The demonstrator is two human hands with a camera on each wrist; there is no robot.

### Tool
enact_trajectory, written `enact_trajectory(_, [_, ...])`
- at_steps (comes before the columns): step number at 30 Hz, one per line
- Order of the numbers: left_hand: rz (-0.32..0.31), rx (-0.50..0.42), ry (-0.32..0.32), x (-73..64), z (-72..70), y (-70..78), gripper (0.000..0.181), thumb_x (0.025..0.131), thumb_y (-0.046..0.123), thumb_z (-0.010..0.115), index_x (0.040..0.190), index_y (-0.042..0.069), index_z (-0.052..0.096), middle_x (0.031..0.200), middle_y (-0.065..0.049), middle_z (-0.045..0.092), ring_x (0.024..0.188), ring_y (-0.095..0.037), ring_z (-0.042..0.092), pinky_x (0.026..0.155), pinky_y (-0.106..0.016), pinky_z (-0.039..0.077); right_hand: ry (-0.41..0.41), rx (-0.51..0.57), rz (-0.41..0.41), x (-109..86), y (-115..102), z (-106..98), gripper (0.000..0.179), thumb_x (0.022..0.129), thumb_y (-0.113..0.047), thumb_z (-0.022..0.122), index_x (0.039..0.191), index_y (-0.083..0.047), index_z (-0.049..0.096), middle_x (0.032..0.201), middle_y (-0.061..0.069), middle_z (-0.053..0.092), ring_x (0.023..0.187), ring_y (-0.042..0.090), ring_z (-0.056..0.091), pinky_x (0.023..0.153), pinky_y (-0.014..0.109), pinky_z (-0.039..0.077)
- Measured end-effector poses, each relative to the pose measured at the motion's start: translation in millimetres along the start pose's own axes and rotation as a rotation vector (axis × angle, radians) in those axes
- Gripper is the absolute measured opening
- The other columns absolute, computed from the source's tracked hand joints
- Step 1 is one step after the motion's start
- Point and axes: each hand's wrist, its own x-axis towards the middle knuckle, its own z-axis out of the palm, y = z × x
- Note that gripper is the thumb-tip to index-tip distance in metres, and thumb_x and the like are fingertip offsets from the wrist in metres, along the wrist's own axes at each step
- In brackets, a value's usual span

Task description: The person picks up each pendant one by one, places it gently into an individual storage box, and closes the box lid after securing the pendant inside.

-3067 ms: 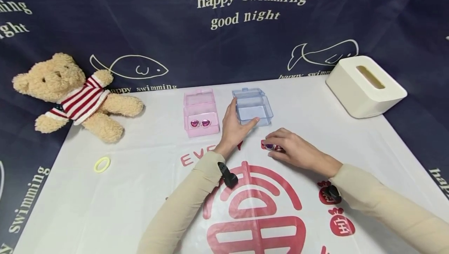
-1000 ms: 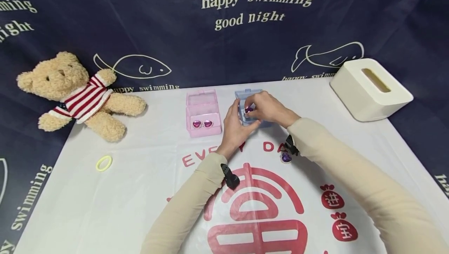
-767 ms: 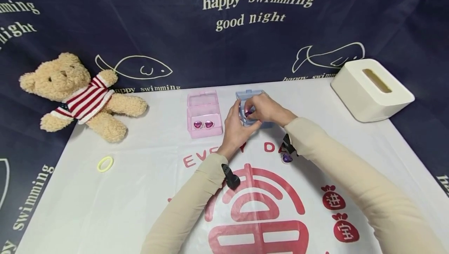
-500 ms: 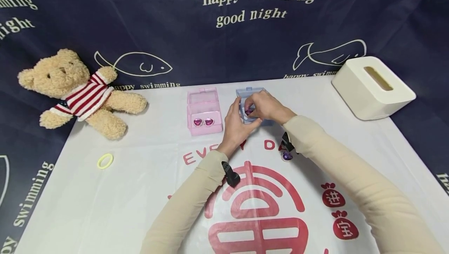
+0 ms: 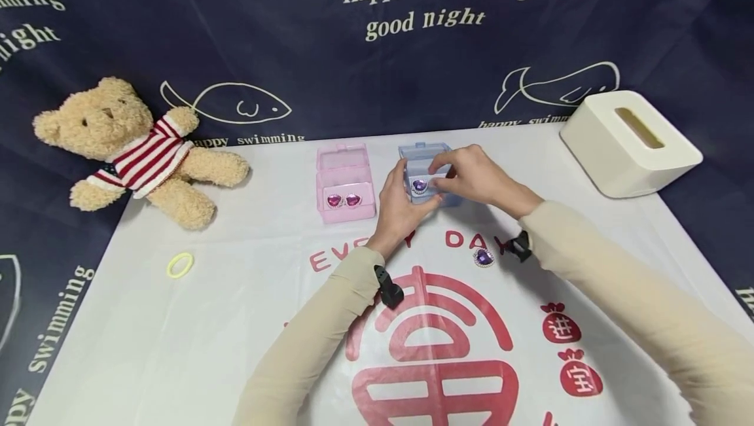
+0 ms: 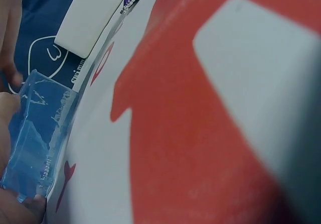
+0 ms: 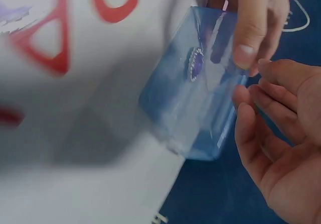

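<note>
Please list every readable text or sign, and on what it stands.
"happy swimming": dark backdrop, some cut off.
"good night": same backdrop.
"EVE Y DAY": white tablecloth; left arm between.
"进": upper red pouch print.
Probably "宝", blurred: lower red pouch print.
Large red emblem: cut off, unreadable.

staged tabletop set-up, room type unclear, navy "happy swimming" fabric (image 5: 383, 86) behind, white printed desk cover (image 5: 230, 301), teddy bear (image 5: 144, 151), tissue box (image 5: 612, 154)
</note>
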Motion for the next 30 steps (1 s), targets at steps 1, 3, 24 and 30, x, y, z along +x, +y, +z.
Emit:
enact_trajectory(1, [-0.002,0.002,0.001,0.3,-0.8,0.0,0.093,0.076,0.036,0.08,0.148,0.006,0.03,0.145,-0.012,0.045,0.127,-0.026,0.051,0.105,-0.04,0.044,0.005,-0.005,-0.018,-4.9,-0.6,-3.6,0.013,0.08,-0.009,0.075,0.092,-0.004,0.072,0.081,0.01,0.073,0.063,0.016,0.063,0.057,0.028,0.048])
enact_trajectory(3, [-0.01,0.011,0.005,1.3,-2.4,-0.6,0.093,0.076,0.036,0.08,0.148,0.007,0.03,0.145,-0.012,0.045,0.129,-0.026,0.05,0.106,-0.039,0.044,0.002,-0.025,-0.061,-14.5,-2.5,-10.7,0.015,0.08,-0.008,0.075,0.094,-0.003,0.072,0.086,0.011,0.073,0.066,0.017,0.067,0.059,0.03,0.051])
enact_trajectory(24, [-0.005,-0.03,0.003,4.2,-0.2,2.2,0.094,0.076,0.035,0.081,0.149,0.007,0.029,0.146,-0.012,0.044,0.13,-0.025,0.048,0.109,-0.038,0.042,-0.173,-0.154,-0.202,-124.3,5.8,0.7,0.038,0.07,-0.013,0.086,0.105,-0.006,0.073,0.106,0.006,0.071,0.097,0.02,0.068,0.081,0.038,0.058])
enact_trajectory(30, [-0.029,-0.034,-0.005,0.8,0.6,1.9,0.094,0.076,0.036,0.081,0.149,0.008,0.029,0.146,-0.011,0.044,0.129,-0.025,0.049,0.108,-0.038,0.042,-0.185,-0.158,-0.17,-135.1,7.6,12.2,0.042,0.07,-0.017,0.087,0.108,-0.006,0.072,0.113,0.008,0.07,0.101,0.022,0.066,0.084,0.039,0.057])
